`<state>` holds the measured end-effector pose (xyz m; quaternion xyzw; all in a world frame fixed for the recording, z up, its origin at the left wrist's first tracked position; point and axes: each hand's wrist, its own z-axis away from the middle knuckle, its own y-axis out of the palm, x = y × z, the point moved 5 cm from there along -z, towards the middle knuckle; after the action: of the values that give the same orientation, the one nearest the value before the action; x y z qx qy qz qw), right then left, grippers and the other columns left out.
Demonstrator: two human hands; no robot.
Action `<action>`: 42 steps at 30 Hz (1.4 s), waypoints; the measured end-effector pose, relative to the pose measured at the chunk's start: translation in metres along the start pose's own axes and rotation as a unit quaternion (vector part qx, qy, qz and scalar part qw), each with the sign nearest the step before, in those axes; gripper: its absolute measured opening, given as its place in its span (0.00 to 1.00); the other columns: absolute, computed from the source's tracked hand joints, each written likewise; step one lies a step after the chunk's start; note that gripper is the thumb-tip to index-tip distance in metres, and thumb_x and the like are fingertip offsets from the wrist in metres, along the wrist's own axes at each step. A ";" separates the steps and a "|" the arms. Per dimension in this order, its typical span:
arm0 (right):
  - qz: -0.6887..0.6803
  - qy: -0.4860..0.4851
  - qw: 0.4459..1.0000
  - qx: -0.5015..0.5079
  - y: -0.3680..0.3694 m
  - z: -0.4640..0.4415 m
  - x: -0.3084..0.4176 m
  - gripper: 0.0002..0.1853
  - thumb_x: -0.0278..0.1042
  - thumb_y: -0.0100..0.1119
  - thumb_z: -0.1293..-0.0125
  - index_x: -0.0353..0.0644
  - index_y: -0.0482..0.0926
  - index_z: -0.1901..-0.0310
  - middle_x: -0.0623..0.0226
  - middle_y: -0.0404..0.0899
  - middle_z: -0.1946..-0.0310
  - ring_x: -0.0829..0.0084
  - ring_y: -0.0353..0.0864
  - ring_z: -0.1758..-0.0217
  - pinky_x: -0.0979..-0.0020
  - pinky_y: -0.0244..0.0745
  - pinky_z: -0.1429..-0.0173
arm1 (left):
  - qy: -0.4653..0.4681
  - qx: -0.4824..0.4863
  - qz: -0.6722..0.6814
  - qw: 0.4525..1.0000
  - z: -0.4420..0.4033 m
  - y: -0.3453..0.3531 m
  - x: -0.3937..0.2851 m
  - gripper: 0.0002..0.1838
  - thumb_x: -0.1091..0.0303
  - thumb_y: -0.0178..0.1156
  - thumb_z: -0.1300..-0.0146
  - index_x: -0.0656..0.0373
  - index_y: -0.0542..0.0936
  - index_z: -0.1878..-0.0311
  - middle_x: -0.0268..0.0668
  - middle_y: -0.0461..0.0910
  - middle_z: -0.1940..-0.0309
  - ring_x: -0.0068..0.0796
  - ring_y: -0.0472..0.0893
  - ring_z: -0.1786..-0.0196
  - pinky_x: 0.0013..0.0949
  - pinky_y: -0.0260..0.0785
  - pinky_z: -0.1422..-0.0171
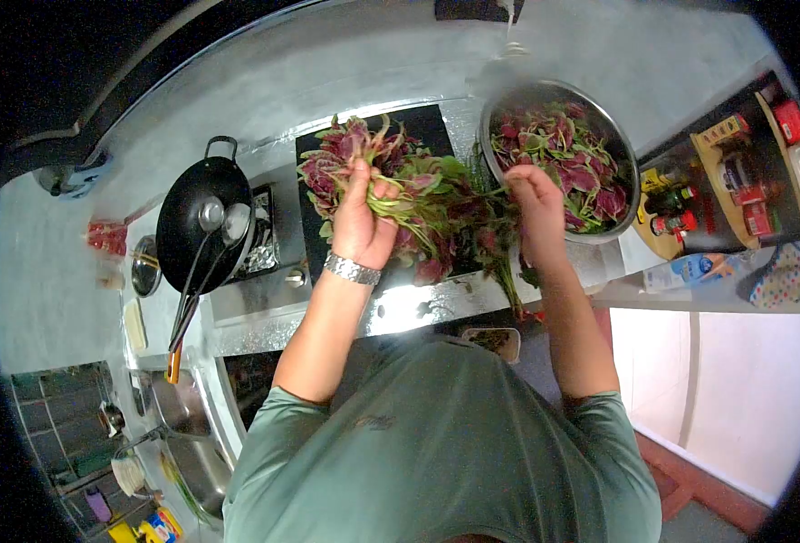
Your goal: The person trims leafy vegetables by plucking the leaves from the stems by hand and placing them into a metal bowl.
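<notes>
My left hand (364, 226), with a metal watch on its wrist, is closed around a bunch of red amaranth (409, 195), purple-and-green leaves on pale green stems. The bunch is above a dark flat surface (431, 127) on the counter, where more amaranth lies. My right hand (539, 208) is at the near left rim of a large steel bowl (635, 181), thumb and fingers pinched on an amaranth stem; the leaves just below it are partly blurred. Loose amaranth leaves (563, 154) fill much of the bowl. Several stems (508, 288) hang over the counter's front edge.
At left, a black wok (182, 199) holds two long-handled ladles (210, 214) on the stove. A sink (196, 462) is at lower left. A shelf with jars and packets (744, 181) stands at right. Below the counter is a container (499, 342).
</notes>
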<state>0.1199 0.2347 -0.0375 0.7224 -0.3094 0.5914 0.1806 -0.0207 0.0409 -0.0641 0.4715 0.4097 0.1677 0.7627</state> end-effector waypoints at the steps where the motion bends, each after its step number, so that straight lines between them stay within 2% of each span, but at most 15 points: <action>1: -0.033 0.017 0.999 -0.026 -0.016 -0.001 -0.009 0.07 0.31 0.52 0.33 0.43 0.80 0.62 0.78 0.75 0.71 0.83 0.69 0.67 0.78 0.66 0.62 | 0.010 -0.008 0.022 1.000 -0.002 -0.003 -0.001 0.10 0.57 0.58 0.32 0.49 0.72 0.63 0.25 0.66 0.78 0.19 0.66 0.71 0.25 0.63 0.62; 5: -0.014 0.143 0.980 -0.136 -0.092 -0.006 -0.015 0.09 0.37 0.54 0.32 0.43 0.81 0.61 0.76 0.79 0.66 0.82 0.73 0.63 0.80 0.66 0.57 | 0.004 0.037 0.049 0.998 -0.001 -0.005 -0.013 0.10 0.55 0.56 0.31 0.50 0.72 0.61 0.25 0.68 0.76 0.21 0.68 0.70 0.26 0.65 0.61; 8: 0.124 -0.099 0.969 -0.187 -0.139 -0.038 -0.014 0.09 0.34 0.53 0.30 0.38 0.78 0.61 0.72 0.79 0.62 0.80 0.74 0.57 0.78 0.67 0.49 | 0.010 0.008 0.030 0.999 0.009 0.015 -0.020 0.12 0.54 0.55 0.31 0.51 0.72 0.61 0.26 0.68 0.77 0.23 0.69 0.68 0.27 0.67 0.59; 11: 0.325 -0.172 0.893 -0.259 -0.138 -0.046 0.039 0.08 0.32 0.54 0.33 0.36 0.78 0.60 0.59 0.80 0.64 0.65 0.79 0.65 0.68 0.73 0.56 | 0.010 0.024 0.042 0.999 0.006 0.015 -0.022 0.12 0.53 0.53 0.30 0.52 0.72 0.60 0.27 0.70 0.76 0.25 0.72 0.66 0.29 0.69 0.58; 12: 0.323 -0.171 0.894 -0.258 -0.138 -0.050 0.037 0.08 0.32 0.54 0.33 0.36 0.78 0.60 0.59 0.80 0.64 0.65 0.79 0.65 0.68 0.73 0.56 | 0.008 0.035 0.047 0.998 0.006 0.017 -0.022 0.13 0.53 0.53 0.30 0.51 0.74 0.55 0.28 0.72 0.75 0.25 0.73 0.64 0.29 0.70 0.57; 15: 0.481 -0.274 0.822 -0.133 -0.120 -0.072 0.020 0.07 0.31 0.57 0.38 0.37 0.76 0.62 0.53 0.76 0.66 0.50 0.77 0.62 0.58 0.73 0.56 | 0.006 0.017 0.038 0.999 0.009 0.023 -0.020 0.13 0.54 0.49 0.28 0.52 0.72 0.57 0.28 0.68 0.73 0.25 0.71 0.65 0.30 0.68 0.57; 19: 0.592 -0.242 0.765 0.079 -0.087 -0.075 -0.030 0.10 0.33 0.59 0.43 0.40 0.78 0.61 0.57 0.74 0.62 0.54 0.73 0.54 0.56 0.69 0.47 | 0.005 0.049 0.044 0.998 0.011 0.026 -0.018 0.13 0.54 0.52 0.29 0.53 0.73 0.55 0.29 0.74 0.72 0.27 0.74 0.63 0.33 0.71 0.55; 22: 0.598 -0.264 0.751 0.089 -0.075 -0.066 -0.025 0.14 0.34 0.60 0.44 0.41 0.79 0.56 0.58 0.76 0.56 0.56 0.73 0.50 0.55 0.68 0.43 | 0.009 0.028 0.030 0.999 0.010 0.024 -0.019 0.14 0.53 0.51 0.29 0.53 0.75 0.56 0.29 0.74 0.72 0.28 0.74 0.62 0.33 0.69 0.52; 24: 0.590 -0.347 0.729 -0.010 -0.067 -0.060 0.012 0.16 0.34 0.60 0.44 0.42 0.80 0.53 0.59 0.77 0.50 0.56 0.72 0.44 0.54 0.65 0.39 | 0.013 0.005 0.024 1.000 0.011 0.025 -0.019 0.14 0.53 0.51 0.29 0.54 0.74 0.62 0.31 0.74 0.72 0.29 0.75 0.62 0.33 0.69 0.52; 27: 0.622 -0.308 0.718 -0.042 -0.067 -0.062 0.019 0.16 0.35 0.60 0.43 0.43 0.81 0.52 0.61 0.76 0.46 0.56 0.69 0.40 0.53 0.63 0.37 | -0.002 -0.022 0.032 0.999 0.007 0.022 -0.016 0.13 0.54 0.52 0.29 0.54 0.74 0.62 0.32 0.75 0.72 0.30 0.75 0.63 0.33 0.70 0.52; 29: 0.587 -0.327 0.739 -0.051 -0.056 -0.054 0.041 0.15 0.35 0.61 0.43 0.43 0.81 0.54 0.59 0.78 0.53 0.57 0.74 0.46 0.55 0.69 0.42 | 0.006 -0.008 0.043 0.999 0.002 0.022 -0.014 0.12 0.55 0.52 0.29 0.54 0.74 0.61 0.32 0.75 0.71 0.30 0.75 0.63 0.33 0.71 0.51; 31: 0.389 -0.345 0.854 0.019 -0.026 -0.022 0.066 0.12 0.34 0.62 0.43 0.44 0.81 0.57 0.61 0.80 0.62 0.58 0.79 0.57 0.60 0.75 0.54 | 0.003 -0.020 0.046 0.999 0.002 0.020 -0.010 0.12 0.56 0.52 0.29 0.54 0.74 0.61 0.33 0.75 0.71 0.30 0.75 0.63 0.33 0.71 0.51; 33: 0.390 -0.337 0.849 0.118 0.022 0.018 0.076 0.09 0.33 0.62 0.44 0.46 0.80 0.61 0.63 0.78 0.70 0.59 0.79 0.68 0.61 0.76 0.65 | 0.006 -0.024 0.047 0.999 -0.006 0.014 -0.005 0.12 0.56 0.52 0.29 0.54 0.74 0.62 0.33 0.76 0.70 0.30 0.75 0.63 0.33 0.71 0.50; 35: 0.283 -0.287 0.903 0.151 0.061 0.036 0.083 0.07 0.27 0.62 0.45 0.44 0.80 0.63 0.65 0.77 0.72 0.62 0.79 0.69 0.63 0.74 0.67 | 0.002 0.009 0.054 0.999 -0.009 0.013 -0.001 0.13 0.55 0.52 0.29 0.54 0.75 0.54 0.33 0.79 0.68 0.31 0.78 0.61 0.35 0.72 0.50; 42: 0.397 -0.237 0.880 0.112 0.096 0.025 0.052 0.05 0.33 0.60 0.43 0.44 0.78 0.67 0.64 0.73 0.75 0.61 0.78 0.69 0.64 0.74 0.67 | 0.006 -0.030 0.043 0.999 -0.004 0.030 0.005 0.12 0.56 0.52 0.29 0.55 0.73 0.61 0.33 0.77 0.69 0.30 0.77 0.62 0.35 0.72 0.49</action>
<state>0.0807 0.1350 -0.0034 0.6727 -0.5359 0.4554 -0.2302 -0.0167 0.0612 -0.0412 0.4649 0.3881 0.2154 0.7661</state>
